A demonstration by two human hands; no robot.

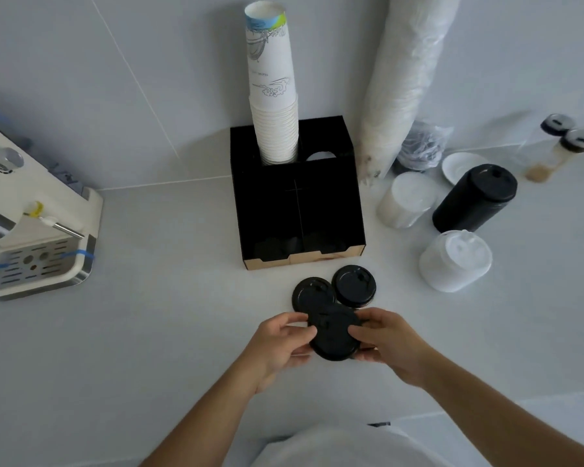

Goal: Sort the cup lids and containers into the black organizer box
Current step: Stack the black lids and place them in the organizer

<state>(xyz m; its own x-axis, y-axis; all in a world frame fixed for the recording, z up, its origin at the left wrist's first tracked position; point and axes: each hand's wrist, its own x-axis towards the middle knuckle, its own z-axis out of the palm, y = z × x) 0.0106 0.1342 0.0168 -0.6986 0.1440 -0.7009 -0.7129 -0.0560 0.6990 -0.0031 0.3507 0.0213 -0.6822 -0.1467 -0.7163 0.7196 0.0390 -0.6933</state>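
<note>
I look down on a white table [149, 332]. Both hands meet near its middle, holding one black cup lid [334, 335] between them. My left hand [277, 345] grips the lid at its nine o'clock edge, thumb on top and fingers curled beneath. My right hand [385, 342] grips the three o'clock edge the same way.

Two more black lids lie flat on the table at twelve o'clock from the held one: a left lid [312, 294] and a right lid [354, 285], touching or nearly so. The held lid overlaps the left one from this angle; I cannot tell whether they touch.

Further toward twelve o'clock stands the black organizer box [331, 203], its open front facing me. A tall stack of paper cups [273, 96] rises from its rear left hole. Dark shapes in the front compartments may be lids already stored.

At two o'clock sit a black lid stack [474, 197] and two white lid stacks [407, 203] [455, 261]. A long wrapped sleeve of cups [408, 79] leans on the wall. A coffee machine [38, 230] sits at nine o'clock.

I judge the lid light, thin and slightly flexible plastic, smooth and perhaps slippery. The raised rim is the best hold; squeezing the centre could buckle it.
</note>
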